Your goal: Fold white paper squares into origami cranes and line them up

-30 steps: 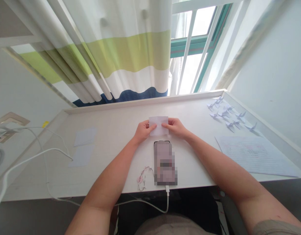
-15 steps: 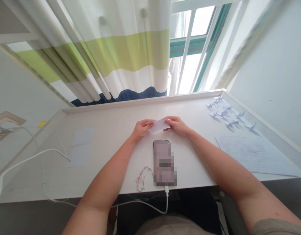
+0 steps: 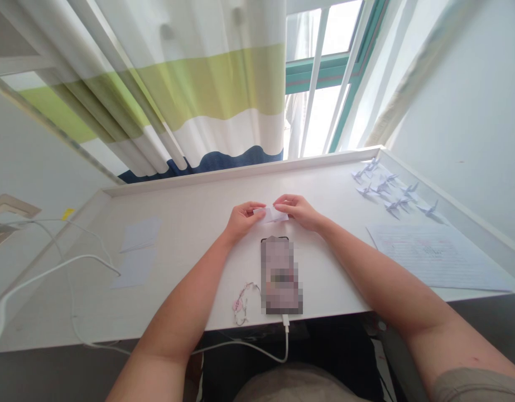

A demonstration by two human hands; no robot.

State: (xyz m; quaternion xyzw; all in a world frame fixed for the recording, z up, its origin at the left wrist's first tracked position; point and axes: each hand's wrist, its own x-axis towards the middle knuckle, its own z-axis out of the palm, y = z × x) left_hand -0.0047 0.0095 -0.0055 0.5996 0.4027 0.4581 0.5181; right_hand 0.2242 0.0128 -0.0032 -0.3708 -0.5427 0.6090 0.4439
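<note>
The person's left hand (image 3: 241, 219) and right hand (image 3: 299, 211) both pinch a small white paper slip (image 3: 270, 214) between thumb and fingertips, one at each end, holding it low over the middle of the desk (image 3: 190, 234), probably so its edges line up for a fold; the crease itself is too small to see. A phone (image 3: 281, 274) lies at the near edge, folded paper cranes (image 3: 386, 188) at the far right corner.

White desk by a bright window.
Pale laminate desk (image 3: 190, 223), striped green-white-navy curtain (image 3: 207, 95), teal-framed window (image 3: 324, 67), plain white wall (image 3: 462, 111).
</note>
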